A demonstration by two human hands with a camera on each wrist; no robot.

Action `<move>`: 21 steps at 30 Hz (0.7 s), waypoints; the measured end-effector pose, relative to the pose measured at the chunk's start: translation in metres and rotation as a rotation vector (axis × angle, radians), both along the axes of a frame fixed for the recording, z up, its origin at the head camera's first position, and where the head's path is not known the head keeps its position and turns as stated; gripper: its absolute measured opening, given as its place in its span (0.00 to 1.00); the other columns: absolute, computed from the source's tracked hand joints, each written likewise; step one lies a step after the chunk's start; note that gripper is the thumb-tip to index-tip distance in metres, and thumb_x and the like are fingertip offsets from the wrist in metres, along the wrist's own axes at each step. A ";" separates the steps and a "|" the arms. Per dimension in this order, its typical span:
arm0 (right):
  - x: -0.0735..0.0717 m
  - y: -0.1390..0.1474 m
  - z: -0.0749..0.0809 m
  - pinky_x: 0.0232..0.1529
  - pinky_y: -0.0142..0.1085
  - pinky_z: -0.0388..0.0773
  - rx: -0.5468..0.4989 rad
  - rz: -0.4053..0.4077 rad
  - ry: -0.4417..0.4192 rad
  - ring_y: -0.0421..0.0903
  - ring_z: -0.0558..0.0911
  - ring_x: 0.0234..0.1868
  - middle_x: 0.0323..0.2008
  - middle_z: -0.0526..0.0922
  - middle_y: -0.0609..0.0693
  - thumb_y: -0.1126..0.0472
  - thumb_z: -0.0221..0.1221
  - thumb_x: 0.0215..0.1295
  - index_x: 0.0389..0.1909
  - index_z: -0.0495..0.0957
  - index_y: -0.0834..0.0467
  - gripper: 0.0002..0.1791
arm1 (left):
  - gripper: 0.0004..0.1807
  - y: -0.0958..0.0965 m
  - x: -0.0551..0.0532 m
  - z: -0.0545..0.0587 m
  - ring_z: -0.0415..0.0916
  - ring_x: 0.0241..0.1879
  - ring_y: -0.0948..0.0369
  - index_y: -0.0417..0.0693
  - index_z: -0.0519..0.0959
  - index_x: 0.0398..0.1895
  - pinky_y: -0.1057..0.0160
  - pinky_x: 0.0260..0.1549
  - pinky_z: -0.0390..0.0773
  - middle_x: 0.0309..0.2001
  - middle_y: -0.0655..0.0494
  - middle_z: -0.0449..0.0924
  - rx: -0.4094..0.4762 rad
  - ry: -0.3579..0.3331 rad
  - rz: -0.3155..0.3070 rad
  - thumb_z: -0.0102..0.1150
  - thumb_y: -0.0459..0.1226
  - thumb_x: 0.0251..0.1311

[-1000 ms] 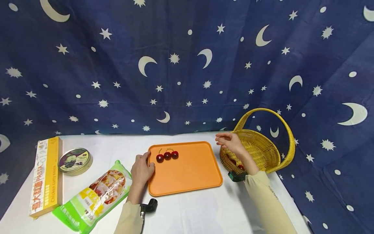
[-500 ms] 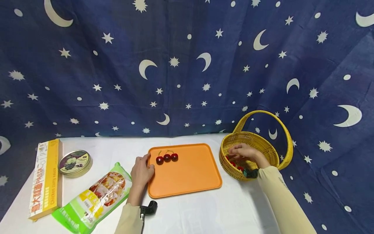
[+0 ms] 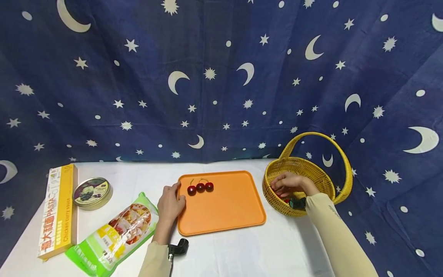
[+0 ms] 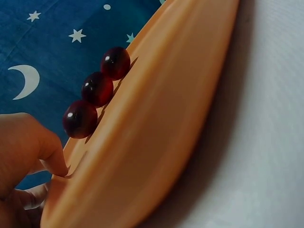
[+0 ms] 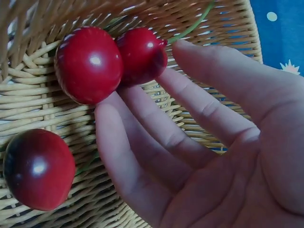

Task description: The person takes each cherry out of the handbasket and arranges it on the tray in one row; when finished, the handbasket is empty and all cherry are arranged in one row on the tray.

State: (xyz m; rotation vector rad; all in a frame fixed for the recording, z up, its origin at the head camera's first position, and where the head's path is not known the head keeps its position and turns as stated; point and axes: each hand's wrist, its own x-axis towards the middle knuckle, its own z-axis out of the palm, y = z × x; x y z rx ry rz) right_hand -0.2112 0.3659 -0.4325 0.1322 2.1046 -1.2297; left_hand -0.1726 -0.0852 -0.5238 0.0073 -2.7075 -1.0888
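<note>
My left hand grips the left rim of an orange tray; in the left wrist view its thumb presses inside the rim and the other fingers sit outside. Three dark red cherries, the middle one among them, lie in a row near the tray's far left corner. My right hand reaches into a yellow wicker basket. Its fingers reach under a stemmed cherry, with the thumb tip right at the stem. A larger-looking cherry adjoins that one, and another lies lower left.
A tall arched handle spans the basket. On the left of the white table are a yellow pasta box, a round tin and a green food bag. A starry blue curtain hangs behind.
My right hand has gone from above the basket's left rim down inside it, over the cherries there. The left hand stays on the tray rim, and the three cherries on the tray stay put.
</note>
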 end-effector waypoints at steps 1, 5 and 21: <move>-0.001 0.000 0.000 0.36 0.38 0.82 0.001 0.005 -0.004 0.46 0.82 0.34 0.35 0.82 0.51 0.68 0.55 0.65 0.50 0.78 0.68 0.14 | 0.29 0.000 0.000 0.000 0.74 0.29 0.45 0.40 0.77 0.61 0.46 0.29 0.74 0.42 0.38 0.73 0.000 -0.002 0.001 0.58 0.34 0.51; -0.004 -0.003 -0.002 0.36 0.38 0.82 0.014 0.014 -0.005 0.45 0.82 0.33 0.33 0.84 0.50 0.68 0.57 0.64 0.51 0.77 0.69 0.15 | 0.29 0.000 0.000 -0.001 0.74 0.28 0.46 0.40 0.77 0.61 0.46 0.28 0.74 0.42 0.39 0.73 0.003 0.002 0.003 0.58 0.34 0.50; -0.007 -0.008 -0.003 0.29 0.29 0.76 0.031 0.067 0.058 0.40 0.80 0.28 0.27 0.83 0.50 0.71 0.60 0.57 0.42 0.78 0.68 0.11 | 0.29 -0.001 0.000 -0.003 0.73 0.28 0.46 0.41 0.77 0.61 0.46 0.28 0.74 0.42 0.39 0.73 -0.006 0.015 0.011 0.59 0.35 0.51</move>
